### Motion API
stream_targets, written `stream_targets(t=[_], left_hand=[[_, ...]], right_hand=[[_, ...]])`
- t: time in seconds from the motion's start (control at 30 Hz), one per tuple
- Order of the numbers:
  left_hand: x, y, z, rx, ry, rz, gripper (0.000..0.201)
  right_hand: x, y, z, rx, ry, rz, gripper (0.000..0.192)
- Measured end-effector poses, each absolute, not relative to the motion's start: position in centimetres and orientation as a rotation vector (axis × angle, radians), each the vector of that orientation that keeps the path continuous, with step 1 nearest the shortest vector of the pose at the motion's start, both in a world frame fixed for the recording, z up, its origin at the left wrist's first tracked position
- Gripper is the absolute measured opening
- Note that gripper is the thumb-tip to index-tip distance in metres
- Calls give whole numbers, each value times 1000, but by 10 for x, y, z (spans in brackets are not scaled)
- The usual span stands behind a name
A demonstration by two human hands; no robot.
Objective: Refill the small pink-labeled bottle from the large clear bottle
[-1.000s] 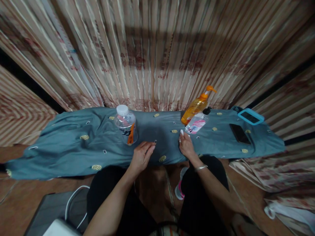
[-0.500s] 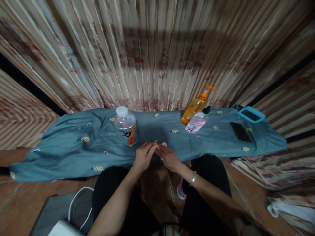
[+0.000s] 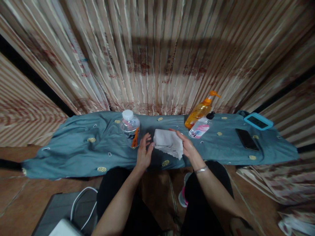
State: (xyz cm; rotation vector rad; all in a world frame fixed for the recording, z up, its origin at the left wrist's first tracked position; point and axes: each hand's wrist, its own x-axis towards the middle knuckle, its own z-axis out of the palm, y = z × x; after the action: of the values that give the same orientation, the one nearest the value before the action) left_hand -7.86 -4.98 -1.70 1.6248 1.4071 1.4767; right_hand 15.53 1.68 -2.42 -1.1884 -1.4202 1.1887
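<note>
A folded white tissue (image 3: 168,143) with a ragged lower edge is held over the cloth-covered bench, in front of my lap. My right hand (image 3: 186,144) grips it by its right side, thumb on top. My left hand (image 3: 144,153) is at the tissue's left edge with its fingers apart; whether the thumb touches the paper I cannot tell. Just beyond my left hand stands a clear plastic bottle (image 3: 129,126) with a white cap and an orange and black label. Past my right hand are an orange pump bottle (image 3: 197,114) and a clear bottle (image 3: 200,127) with a pink label and black top.
A black phone (image 3: 246,139) and a blue-framed device (image 3: 258,121) with a dark screen lie on the right of the blue-green cloth (image 3: 81,154). Striped curtains (image 3: 157,65) hang behind and at both sides. A white cable (image 3: 73,205) loops at lower left.
The tissue, mostly hidden between my two hands before, now lies spread wider in view. My hands have moved apart, and the left one has opened. The view has shifted slightly.
</note>
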Motion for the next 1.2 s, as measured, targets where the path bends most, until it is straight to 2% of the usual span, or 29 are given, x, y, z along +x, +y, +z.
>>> stream_targets(t=[0.13,0.3,0.5,0.77,0.97,1.2], left_hand=[[-78,-46,-31,1813,1487,1427,53],[-57,-42,-43,2194,1401,1011,43],[-37,-50,-49,2385,1406,582,49],[-53,-59,-63,2542,1406,598,48],[-64,-65,-71,2568,1379,758,37],[-69,-76,-50,2569,1324,791,34]], right_hand=[[163,31,-45,-1360,-1386,1014,49],[196,-8,-68,-1464,-1447,910,45],[309,-49,-63,-1733,-1369,645,44],[474,-40,-32,-2233,-1104,1,54],[510,-15,-41,-2430,-1058,-57,53],[522,3,-43,-2534,-920,-84,55]])
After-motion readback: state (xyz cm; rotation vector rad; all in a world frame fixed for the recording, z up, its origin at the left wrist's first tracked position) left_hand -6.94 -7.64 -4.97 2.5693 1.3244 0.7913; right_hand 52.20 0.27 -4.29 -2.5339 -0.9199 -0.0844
